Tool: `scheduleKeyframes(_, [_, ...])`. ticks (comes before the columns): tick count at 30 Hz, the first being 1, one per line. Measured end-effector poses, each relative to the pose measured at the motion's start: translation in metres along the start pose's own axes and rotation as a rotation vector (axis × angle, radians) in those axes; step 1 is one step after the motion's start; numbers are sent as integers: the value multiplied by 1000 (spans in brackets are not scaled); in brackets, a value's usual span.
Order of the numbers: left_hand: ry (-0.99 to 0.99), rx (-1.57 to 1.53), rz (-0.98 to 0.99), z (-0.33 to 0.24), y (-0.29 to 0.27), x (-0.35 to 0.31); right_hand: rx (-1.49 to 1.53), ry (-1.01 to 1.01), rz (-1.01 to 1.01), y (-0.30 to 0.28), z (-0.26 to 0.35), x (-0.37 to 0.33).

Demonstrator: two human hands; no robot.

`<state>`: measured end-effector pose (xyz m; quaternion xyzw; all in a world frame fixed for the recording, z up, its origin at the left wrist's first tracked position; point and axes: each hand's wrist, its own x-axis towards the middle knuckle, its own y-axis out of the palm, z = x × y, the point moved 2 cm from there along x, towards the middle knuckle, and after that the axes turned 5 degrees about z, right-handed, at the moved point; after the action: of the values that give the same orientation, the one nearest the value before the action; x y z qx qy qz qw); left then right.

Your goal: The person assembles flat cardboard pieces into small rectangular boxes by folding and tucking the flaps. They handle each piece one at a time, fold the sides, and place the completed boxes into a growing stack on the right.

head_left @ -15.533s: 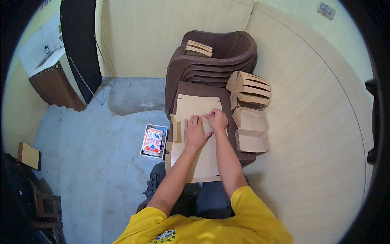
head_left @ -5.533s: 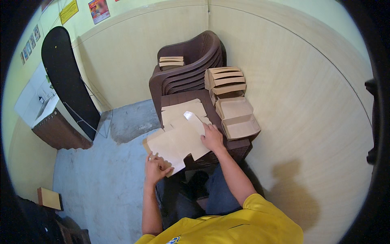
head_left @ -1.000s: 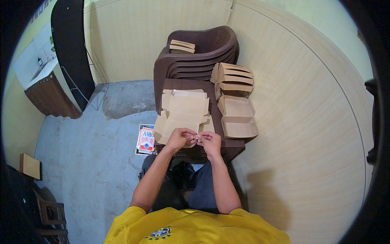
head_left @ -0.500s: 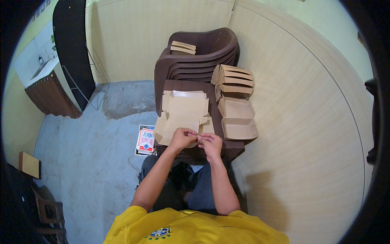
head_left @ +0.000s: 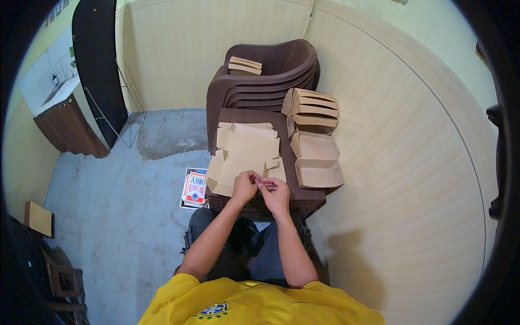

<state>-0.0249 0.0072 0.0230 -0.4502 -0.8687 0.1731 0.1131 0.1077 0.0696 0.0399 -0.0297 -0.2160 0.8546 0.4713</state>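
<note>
A partly folded brown cardboard box lies spread out, flaps up, on a dark brown plastic table before me. Over its near edge my left hand and my right hand meet, fingertips pinched together. Whatever is between the fingers is too small or hidden to make out. To the right of the flat box sits an opened brown box, its lid folded back. Behind that one, several folded boxes are stacked together.
A stack of brown plastic chairs stands at the back, with several cardboard pieces on the top seat. Left of the table, a white box with red and blue print rests on the floor. A wooden wall closes the right side.
Both hands stay close together; the right one has shifted slightly left and down, its fingers now overlapping the left fingertips. The boxes lie as before.
</note>
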Motion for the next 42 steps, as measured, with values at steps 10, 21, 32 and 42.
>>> scheduleKeyframes(10, [36,348,-676,5,-112,-34,-154,-152,-281,-27,2,21])
scheduleKeyframes(21, [-207,-127,-393,55,-83,-37,-595,-506,122,36,53,-18])
scheduleKeyframes(32, [-122,-403,-298,48,-53,-30,-398,-319,58,41,27,-11])
scheduleKeyframes(42, [-93,-563,-310,30,-35,-43,-239,-122,162,29,32,-6])
